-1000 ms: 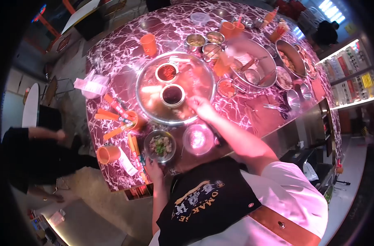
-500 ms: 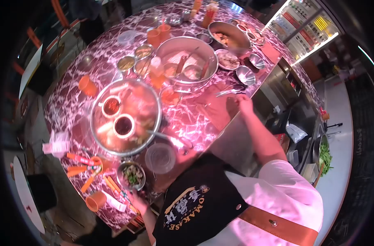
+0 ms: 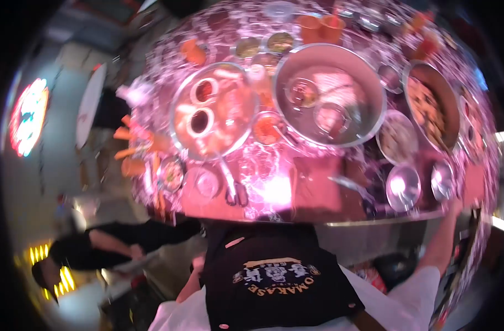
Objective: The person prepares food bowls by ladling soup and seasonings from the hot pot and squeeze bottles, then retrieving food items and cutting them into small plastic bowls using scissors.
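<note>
My right hand (image 3: 454, 208) is at the table's front edge on the right, right by a shiny metal bowl (image 3: 442, 181); its fingers are blurred, and whether they touch the bowl I cannot tell. A second metal bowl (image 3: 403, 187) stands just left of it. Below the table edge, beside my black apron (image 3: 279, 270), is my left hand (image 3: 198, 263), blurred with its fingers unclear. On the table above it sit a small bowl with green and pale food (image 3: 173, 173) and a clear plastic tub (image 3: 203, 183).
A large pot (image 3: 378, 118) holds smaller bowls. Left of it, a steel basin (image 3: 174, 129) contains food and two sauce cups. A pan of browned pieces (image 3: 428, 113) stands right. Scissors (image 3: 236, 194) lie near the front edge. Another person (image 3: 105, 245) is at lower left.
The view has turned. My left hand has moved from beside the small bowl with greens to below the table edge. My right hand has shifted right, towards the metal bowls.
</note>
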The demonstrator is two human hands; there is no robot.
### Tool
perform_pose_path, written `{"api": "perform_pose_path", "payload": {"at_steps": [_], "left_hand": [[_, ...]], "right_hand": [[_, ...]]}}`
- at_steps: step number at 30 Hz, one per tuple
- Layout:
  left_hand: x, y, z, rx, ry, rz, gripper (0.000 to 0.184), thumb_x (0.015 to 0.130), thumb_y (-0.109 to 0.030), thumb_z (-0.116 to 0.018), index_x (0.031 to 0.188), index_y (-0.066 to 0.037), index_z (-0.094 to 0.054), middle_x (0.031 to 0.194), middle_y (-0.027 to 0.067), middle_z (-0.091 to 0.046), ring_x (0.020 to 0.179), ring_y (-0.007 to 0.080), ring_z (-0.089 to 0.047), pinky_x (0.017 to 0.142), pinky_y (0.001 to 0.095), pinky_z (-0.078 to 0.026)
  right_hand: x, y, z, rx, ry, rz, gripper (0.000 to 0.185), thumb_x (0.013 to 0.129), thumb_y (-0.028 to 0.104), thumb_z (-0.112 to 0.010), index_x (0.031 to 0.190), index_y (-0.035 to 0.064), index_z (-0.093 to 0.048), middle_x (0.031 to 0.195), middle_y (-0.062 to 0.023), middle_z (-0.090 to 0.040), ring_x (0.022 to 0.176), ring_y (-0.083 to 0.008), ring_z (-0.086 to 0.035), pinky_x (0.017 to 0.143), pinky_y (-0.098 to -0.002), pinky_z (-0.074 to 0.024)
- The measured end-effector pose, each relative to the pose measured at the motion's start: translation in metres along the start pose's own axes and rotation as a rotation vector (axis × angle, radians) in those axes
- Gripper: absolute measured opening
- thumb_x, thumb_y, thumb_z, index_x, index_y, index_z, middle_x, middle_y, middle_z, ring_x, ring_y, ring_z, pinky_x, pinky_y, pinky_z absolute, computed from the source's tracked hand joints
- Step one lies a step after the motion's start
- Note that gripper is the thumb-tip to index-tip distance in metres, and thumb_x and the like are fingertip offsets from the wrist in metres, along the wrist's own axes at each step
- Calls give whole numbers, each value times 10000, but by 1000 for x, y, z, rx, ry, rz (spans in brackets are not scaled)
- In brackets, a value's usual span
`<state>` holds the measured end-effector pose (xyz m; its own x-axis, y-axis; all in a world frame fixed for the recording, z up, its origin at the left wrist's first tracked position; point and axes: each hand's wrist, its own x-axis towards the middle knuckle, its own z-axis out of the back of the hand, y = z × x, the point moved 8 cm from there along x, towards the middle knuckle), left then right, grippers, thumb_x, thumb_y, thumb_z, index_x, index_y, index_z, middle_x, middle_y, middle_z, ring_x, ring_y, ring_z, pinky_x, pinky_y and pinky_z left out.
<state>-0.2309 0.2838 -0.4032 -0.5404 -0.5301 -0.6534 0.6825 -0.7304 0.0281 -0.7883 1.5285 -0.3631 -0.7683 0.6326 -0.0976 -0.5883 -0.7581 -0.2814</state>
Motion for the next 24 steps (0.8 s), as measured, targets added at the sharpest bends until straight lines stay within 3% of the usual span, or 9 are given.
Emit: {"api": "perform_pose_path", "payload": {"at_steps": [1,3,4,6,9,14,16,20,24], "left_hand": [[-35,-4,1,-18,-38,80,228,849,-272,-626,901,-63,-703,860,210,-685,818,339,-695,700,449,-549],[-73,-28,-2,-108,-36,79,247,851,-266,-626,934,-46,-701,874,200,-694,822,329,-698,705,443,-552],[-81,-50,6,-147,-31,60,258,851,-263,-626,950,-37,-701,881,194,-698,824,323,-700,707,440,-553],[-80,-82,18,-214,-11,-6,281,853,-257,-627,983,-20,-699,895,184,-706,828,313,-703,711,434,-556],[-87,-124,80,-696,-151,414,318,867,-207,-609,1088,13,-673,828,111,-691,731,207,-669,648,357,-539],[-81,-186,106,-864,-124,414,314,874,-179,-594,1108,17,-666,779,70,-656,653,149,-619,606,286,-507],[-73,-202,103,-728,-95,289,315,869,-189,-600,1099,14,-669,790,69,-660,629,154,-612,584,299,-500],[-61,-211,98,-679,-44,212,239,872,-206,-597,990,-13,-675,710,58,-640,592,139,-587,556,299,-485],[-22,-182,116,-1195,-131,249,175,953,-243,-593,948,-75,-641,772,27,-625,591,122,-562,519,250,-443]], "right_hand": [[49,-5,-38,-558,31,255,425,945,370,-518,1201,62,-661,990,-160,-717,856,-258,-695,751,-375,-544],[119,-57,-39,548,163,-165,640,857,498,-612,1322,60,-580,1157,-187,-680,1063,-342,-651,896,-478,-508],[120,-36,-50,213,-25,-143,582,915,425,-589,1326,15,-554,1160,-217,-663,1009,-386,-657,850,-482,-518],[88,9,-3,231,13,-9,643,896,517,-587,1330,44,-554,1220,-201,-638,1080,-413,-614,933,-493,-476],[65,35,37,145,42,-38,667,907,560,-523,1347,60,-551,1260,-202,-624,1179,-390,-574,1008,-444,-448],[101,-14,12,518,-151,35,536,980,476,-482,1292,57,-603,1236,-177,-639,1129,-372,-597,972,-431,-453],[81,-36,53,727,-401,-32,521,1002,437,-475,1327,39,-562,1222,-150,-656,1044,-316,-638,899,-409,-491],[-13,25,180,1174,-249,44,474,1029,348,-462,1384,36,-496,1202,-118,-666,977,-234,-647,845,-351,-523],[-148,140,362,1148,-388,244,371,1043,187,-419,1323,-30,-529,1148,-152,-661,986,-189,-621,846,-344,-513]]}}
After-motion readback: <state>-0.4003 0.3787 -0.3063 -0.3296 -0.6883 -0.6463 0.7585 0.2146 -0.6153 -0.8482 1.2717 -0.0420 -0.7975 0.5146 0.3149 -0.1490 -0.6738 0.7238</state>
